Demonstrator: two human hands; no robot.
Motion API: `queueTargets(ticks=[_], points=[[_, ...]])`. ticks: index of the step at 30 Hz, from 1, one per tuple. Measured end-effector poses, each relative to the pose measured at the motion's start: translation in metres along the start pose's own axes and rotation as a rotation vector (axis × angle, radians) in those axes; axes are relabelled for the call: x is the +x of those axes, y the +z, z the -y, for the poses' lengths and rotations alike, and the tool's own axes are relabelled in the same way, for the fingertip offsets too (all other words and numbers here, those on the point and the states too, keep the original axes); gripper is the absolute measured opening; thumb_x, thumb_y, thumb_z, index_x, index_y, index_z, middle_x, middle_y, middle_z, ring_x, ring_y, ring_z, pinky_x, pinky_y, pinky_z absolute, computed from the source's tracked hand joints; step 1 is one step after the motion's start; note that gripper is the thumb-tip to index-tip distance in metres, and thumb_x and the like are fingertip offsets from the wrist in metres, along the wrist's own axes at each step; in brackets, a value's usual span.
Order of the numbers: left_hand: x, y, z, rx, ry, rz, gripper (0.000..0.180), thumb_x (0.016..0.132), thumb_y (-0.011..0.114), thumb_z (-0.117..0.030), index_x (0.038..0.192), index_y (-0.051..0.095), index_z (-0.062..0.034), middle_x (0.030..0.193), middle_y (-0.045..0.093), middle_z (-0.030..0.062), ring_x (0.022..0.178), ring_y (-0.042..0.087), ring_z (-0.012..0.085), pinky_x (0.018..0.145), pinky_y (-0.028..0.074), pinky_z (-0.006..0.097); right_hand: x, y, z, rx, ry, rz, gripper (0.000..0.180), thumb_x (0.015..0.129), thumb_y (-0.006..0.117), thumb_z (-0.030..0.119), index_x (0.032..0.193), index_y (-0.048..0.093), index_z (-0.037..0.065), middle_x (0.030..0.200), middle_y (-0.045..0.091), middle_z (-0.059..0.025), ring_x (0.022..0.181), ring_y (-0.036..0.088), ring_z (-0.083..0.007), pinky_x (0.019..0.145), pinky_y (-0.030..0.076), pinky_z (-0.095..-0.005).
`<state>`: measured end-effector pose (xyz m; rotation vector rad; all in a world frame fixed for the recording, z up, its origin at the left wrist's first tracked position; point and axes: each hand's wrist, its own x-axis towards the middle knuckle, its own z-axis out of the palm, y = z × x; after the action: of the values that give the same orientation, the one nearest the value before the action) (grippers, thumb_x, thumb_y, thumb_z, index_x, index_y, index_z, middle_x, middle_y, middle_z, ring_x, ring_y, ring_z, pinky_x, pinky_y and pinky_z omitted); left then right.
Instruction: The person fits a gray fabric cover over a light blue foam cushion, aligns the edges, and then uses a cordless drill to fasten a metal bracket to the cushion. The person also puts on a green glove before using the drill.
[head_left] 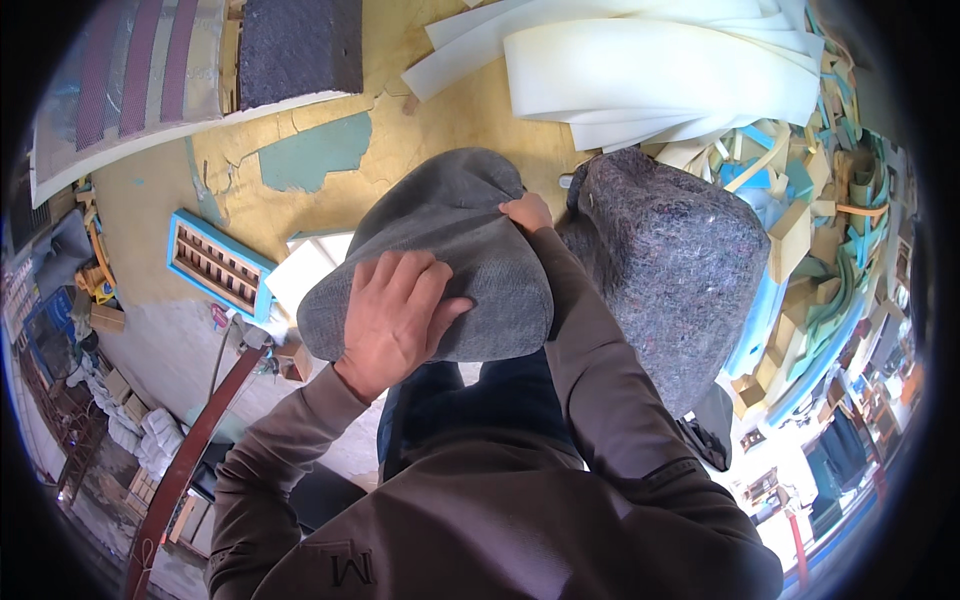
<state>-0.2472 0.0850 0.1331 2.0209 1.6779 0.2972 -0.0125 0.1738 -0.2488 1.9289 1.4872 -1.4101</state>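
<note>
A padded piece covered in grey fabric, like a seat cushion (pixel 470 300), stands in front of me at the table's near edge. My left hand (pixel 392 315) lies on its near side, fingers side by side and slightly bent, thumb held apart. At the far right edge of the cushion, my right hand (pixel 528 212) is closed on the grey fabric; its fingertips are partly hidden. The fabric on top is creased and pulled toward that hand. Below the cushion, my dark trousers show.
Right of the cushion sits a large block of speckled grey felt (pixel 665 270). White foam sheets (pixel 660 75) are stacked at the back, with foam offcuts (pixel 800 230) piled on the right. A blue-framed tray (pixel 218 262) lies left on the worn yellow table (pixel 430 120). A reddish metal bar (pixel 195 455) rises at lower left.
</note>
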Motion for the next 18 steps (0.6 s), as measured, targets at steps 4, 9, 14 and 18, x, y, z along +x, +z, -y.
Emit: queueTargets(ticks=[4, 9, 14, 18], points=[[0.011, -0.011, -0.002, -0.002, 0.063, -0.067, 0.052, 0.101, 0.076, -0.051, 0.125, 0.066, -0.0057, 0.124, 0.064, 0.0132, 0.111, 0.063, 0.0367, 0.098, 0.047, 0.049, 0.036, 0.018, -0.037, 0.290, -0.232, 0.061, 0.053, 0.084, 0.084, 0.046, 0.111, 0.085, 0.000, 0.121, 0.080, -0.0279, 0.122, 0.074, -0.0435, 0.102, 0.057, -0.0492], [0.030, -0.013, 0.001, -0.109, 0.259, -0.039, 0.043, 0.092, 0.088, -0.033, 0.117, 0.068, -0.0050, 0.124, 0.065, 0.0121, 0.113, 0.065, 0.0350, 0.096, 0.051, 0.048, 0.072, 0.037, -0.062, 0.501, -0.225, 0.116, 0.052, 0.081, 0.082, 0.047, 0.105, 0.086, 0.002, 0.111, 0.080, -0.0306, 0.113, 0.077, -0.0454, 0.097, 0.058, -0.0512], [0.031, -0.016, 0.007, -0.235, 0.352, -0.065, 0.035, 0.085, 0.089, -0.006, 0.111, 0.067, -0.0033, 0.118, 0.066, 0.0128, 0.109, 0.067, 0.0372, 0.091, 0.056, 0.049, 0.057, 0.037, -0.044, 0.516, -0.282, 0.058, 0.050, 0.081, 0.085, 0.043, 0.097, 0.084, -0.005, 0.102, 0.083, -0.0251, 0.102, 0.080, -0.0403, 0.088, 0.059, -0.0491], [0.025, -0.035, 0.011, -0.335, 0.288, -0.076, 0.032, 0.088, 0.084, 0.003, 0.110, 0.062, -0.0017, 0.112, 0.064, 0.0147, 0.096, 0.069, 0.0394, 0.080, 0.059, 0.047, 0.022, 0.023, -0.028, 0.683, -0.259, 0.107, 0.048, 0.080, 0.088, 0.042, 0.094, 0.085, -0.004, 0.089, 0.083, -0.0210, 0.091, 0.081, -0.0356, 0.086, 0.060, -0.0457]])
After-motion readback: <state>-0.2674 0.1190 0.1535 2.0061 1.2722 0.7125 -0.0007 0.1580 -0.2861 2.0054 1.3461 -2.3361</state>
